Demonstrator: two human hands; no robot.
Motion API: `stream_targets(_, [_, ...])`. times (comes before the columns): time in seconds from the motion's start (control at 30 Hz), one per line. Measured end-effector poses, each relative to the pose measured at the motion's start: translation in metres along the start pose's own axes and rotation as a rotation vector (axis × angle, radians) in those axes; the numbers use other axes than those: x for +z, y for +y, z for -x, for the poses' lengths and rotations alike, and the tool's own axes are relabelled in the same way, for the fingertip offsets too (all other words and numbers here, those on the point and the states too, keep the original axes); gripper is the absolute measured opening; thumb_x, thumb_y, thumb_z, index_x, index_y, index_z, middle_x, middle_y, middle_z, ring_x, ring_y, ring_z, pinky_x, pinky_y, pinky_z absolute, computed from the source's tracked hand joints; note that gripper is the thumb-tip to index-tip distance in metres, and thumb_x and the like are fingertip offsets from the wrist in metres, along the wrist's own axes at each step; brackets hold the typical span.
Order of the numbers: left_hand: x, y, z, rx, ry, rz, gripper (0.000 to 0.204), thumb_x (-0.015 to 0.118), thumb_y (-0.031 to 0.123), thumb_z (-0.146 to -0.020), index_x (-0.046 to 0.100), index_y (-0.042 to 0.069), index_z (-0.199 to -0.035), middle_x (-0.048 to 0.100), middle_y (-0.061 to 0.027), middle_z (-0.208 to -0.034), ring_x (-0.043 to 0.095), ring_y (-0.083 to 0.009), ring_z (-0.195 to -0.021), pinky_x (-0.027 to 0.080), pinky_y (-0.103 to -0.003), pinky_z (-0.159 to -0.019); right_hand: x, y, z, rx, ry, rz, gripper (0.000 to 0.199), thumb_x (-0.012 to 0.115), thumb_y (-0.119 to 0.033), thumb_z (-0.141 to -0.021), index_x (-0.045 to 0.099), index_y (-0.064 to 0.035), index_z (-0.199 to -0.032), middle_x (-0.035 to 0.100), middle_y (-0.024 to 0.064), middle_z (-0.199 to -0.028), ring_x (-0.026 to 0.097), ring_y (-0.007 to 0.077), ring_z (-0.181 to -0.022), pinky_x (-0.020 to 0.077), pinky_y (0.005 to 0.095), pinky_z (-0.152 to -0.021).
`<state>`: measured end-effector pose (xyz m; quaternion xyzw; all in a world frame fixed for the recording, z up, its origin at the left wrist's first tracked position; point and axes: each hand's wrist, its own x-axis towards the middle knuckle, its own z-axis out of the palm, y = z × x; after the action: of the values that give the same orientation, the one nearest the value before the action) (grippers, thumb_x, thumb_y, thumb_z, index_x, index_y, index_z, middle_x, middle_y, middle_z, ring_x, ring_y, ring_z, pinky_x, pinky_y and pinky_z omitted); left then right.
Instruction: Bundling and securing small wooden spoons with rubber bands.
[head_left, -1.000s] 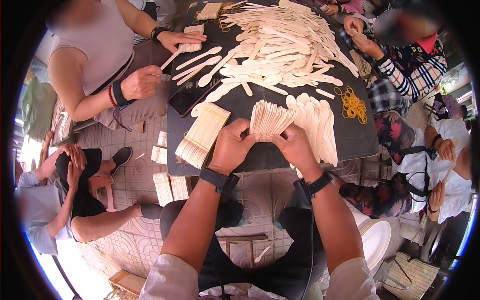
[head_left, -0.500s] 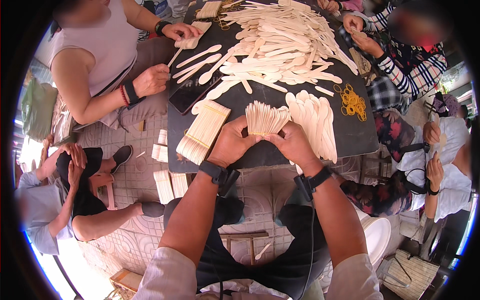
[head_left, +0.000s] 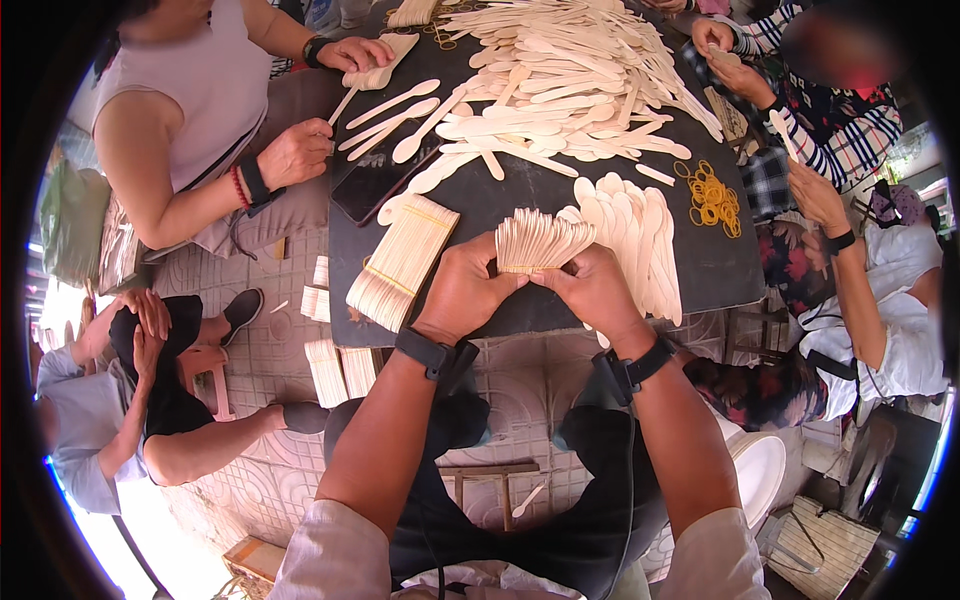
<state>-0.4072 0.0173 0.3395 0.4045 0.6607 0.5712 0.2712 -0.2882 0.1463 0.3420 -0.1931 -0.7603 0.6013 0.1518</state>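
A fanned bundle of wooden spoons [head_left: 541, 240] stands between my two hands at the table's near edge, its ends splayed upward. A yellow rubber band appears to cross its lower part, by my thumbs. My left hand [head_left: 462, 288] is closed round the bundle's left side, and my right hand [head_left: 598, 285] grips its right side. Both thumbs meet at the front; the fingers behind are hidden. Just left of my left hand lies a banded stack of wooden spoons [head_left: 405, 262]. Loose wooden spoons [head_left: 640, 250] lie in a layer beside my right hand.
A big heap of loose spoons [head_left: 580, 85] covers the far part of the dark table [head_left: 715, 275]. Yellow rubber bands [head_left: 712, 200] lie at right, a dark phone [head_left: 385, 180] at left. Co-workers sit around; one handles spoons at upper left. More bundles [head_left: 325, 372] rest below left.
The fan of spoons in my hands has spread and leans slightly more to the right. At right, a co-worker's hand has reached up toward the table with a spoon.
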Motion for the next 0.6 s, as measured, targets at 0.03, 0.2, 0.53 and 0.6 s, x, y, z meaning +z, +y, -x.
stream_targets(0.03, [-0.003, 0.0, -0.005, 0.004, 0.0, -0.005, 0.03, 0.068, -0.002, -0.074, 0.063, -0.001, -0.104, 0.067, -0.0114, -0.096, 0.061, -0.013, -0.087, 0.048, -0.027, -0.077, 0.0, -0.003, -0.002, -0.033, 0.005, -0.005, 0.027, 0.067, -0.002, -0.077, 0.062, -0.0022, -0.104, 0.067, 0.0106, -0.094, 0.062, 0.015, -0.082, 0.0479, 0.0285, -0.076])
stream_targets(0.2, [-0.002, 0.002, -0.004, -0.059, -0.013, 0.036, 0.031, 0.068, -0.002, -0.074, 0.062, -0.002, -0.105, 0.066, -0.0119, -0.096, 0.061, -0.0128, -0.087, 0.048, -0.027, -0.077, 0.0, 0.006, -0.002, 0.01, 0.006, 0.039, 0.027, 0.068, -0.003, -0.077, 0.061, -0.0016, -0.104, 0.066, 0.0099, -0.092, 0.06, 0.0139, -0.08, 0.0475, 0.0279, -0.075])
stream_targets(0.53, [0.001, 0.002, 0.005, -0.097, -0.017, -0.021, 0.035, 0.068, -0.002, -0.074, 0.06, 0.0, -0.109, 0.066, -0.0106, -0.096, 0.061, -0.0133, -0.083, 0.048, -0.028, -0.076, -0.005, -0.048, 0.005, -0.122, 0.138, -0.083, 0.028, 0.068, -0.002, -0.077, 0.06, -0.0004, -0.104, 0.066, 0.0066, -0.092, 0.059, 0.0102, -0.082, 0.0475, 0.0252, -0.074])
stream_targets(0.6, [0.001, -0.001, 0.002, -0.08, -0.047, -0.043, 0.035, 0.069, -0.001, -0.075, 0.061, 0.001, -0.109, 0.066, -0.01, -0.096, 0.06, -0.0133, -0.084, 0.048, -0.028, -0.077, -0.006, -0.049, 0.002, -0.128, 0.117, -0.057, 0.027, 0.069, -0.003, -0.078, 0.06, -0.0004, -0.103, 0.066, 0.0069, -0.09, 0.059, 0.0098, -0.08, 0.0476, 0.0248, -0.072])
